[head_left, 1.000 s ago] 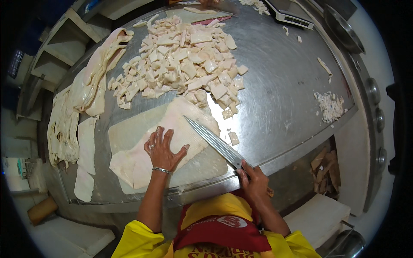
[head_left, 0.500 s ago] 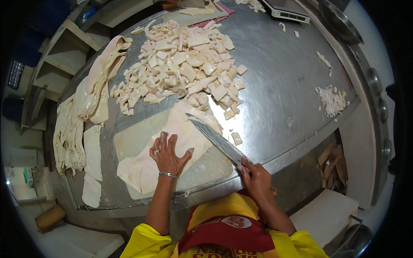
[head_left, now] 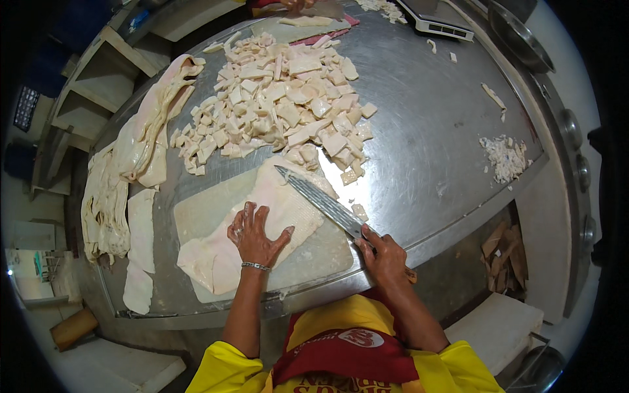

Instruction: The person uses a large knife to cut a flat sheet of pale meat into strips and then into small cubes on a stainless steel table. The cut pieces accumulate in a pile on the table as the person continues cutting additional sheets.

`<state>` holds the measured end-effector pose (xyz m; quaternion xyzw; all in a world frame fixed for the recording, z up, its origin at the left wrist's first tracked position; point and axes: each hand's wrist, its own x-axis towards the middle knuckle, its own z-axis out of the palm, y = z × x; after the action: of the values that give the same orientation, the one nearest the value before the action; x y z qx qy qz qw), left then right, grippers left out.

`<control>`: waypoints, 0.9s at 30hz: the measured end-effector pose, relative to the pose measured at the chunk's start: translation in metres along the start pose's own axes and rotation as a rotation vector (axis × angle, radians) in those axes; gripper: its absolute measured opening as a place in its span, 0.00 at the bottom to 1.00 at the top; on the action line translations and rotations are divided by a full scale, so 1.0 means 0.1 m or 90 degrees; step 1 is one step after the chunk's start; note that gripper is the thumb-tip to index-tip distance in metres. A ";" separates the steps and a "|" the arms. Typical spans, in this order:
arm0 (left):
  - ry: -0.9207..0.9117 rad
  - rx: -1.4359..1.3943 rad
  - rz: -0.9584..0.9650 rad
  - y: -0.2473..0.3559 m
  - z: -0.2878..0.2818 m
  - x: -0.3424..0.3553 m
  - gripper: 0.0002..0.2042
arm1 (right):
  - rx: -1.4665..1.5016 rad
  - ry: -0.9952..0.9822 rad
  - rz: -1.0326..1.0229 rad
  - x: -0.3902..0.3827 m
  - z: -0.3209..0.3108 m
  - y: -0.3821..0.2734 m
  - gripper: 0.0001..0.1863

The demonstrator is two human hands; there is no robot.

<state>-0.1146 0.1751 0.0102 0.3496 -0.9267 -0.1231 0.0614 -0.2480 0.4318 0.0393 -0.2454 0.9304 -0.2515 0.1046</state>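
A pale, flat sheet of skin or fat [head_left: 288,203] lies over a translucent cutting board [head_left: 203,191], hiding much of it. My left hand [head_left: 255,232], wearing a bracelet, rests on the sheet with fingers spread and curved. My right hand [head_left: 383,259] is closed round the handle of a long steel knife [head_left: 318,196], whose blade lies across the sheet, tip toward the upper left. Beyond the board is a large heap of cut pale pieces [head_left: 275,98]. To the left lie folded slabs [head_left: 144,144] and narrow flat strips [head_left: 141,242].
The steel table [head_left: 426,131] holds a scale [head_left: 432,16], small shreds [head_left: 504,157] at right and a second board [head_left: 295,31] at the back, where another person's hand [head_left: 298,5] shows. Concrete shelves [head_left: 101,78] stand at left, steel bowls [head_left: 517,42] along the right rim.
The knife and my right hand have moved a little forward and left since half a second ago. My left hand stays spread on the sheet. The whole view has shifted slightly.
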 end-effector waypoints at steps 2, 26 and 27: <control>0.003 -0.001 0.000 -0.02 0.01 -0.01 0.39 | 0.022 -0.006 0.003 -0.09 -0.02 0.15 0.19; -0.004 -0.032 0.156 0.57 0.11 -0.01 0.34 | 0.322 -0.046 0.030 -0.02 -0.57 0.65 0.21; -0.010 -0.039 0.156 0.58 0.10 0.02 0.33 | 0.317 -0.084 0.045 0.00 -0.56 0.64 0.21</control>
<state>-0.1551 0.2178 0.0165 0.2306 -0.9588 -0.1458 0.0793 -0.2916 0.5040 0.0540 -0.1950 0.8390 -0.4525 0.2310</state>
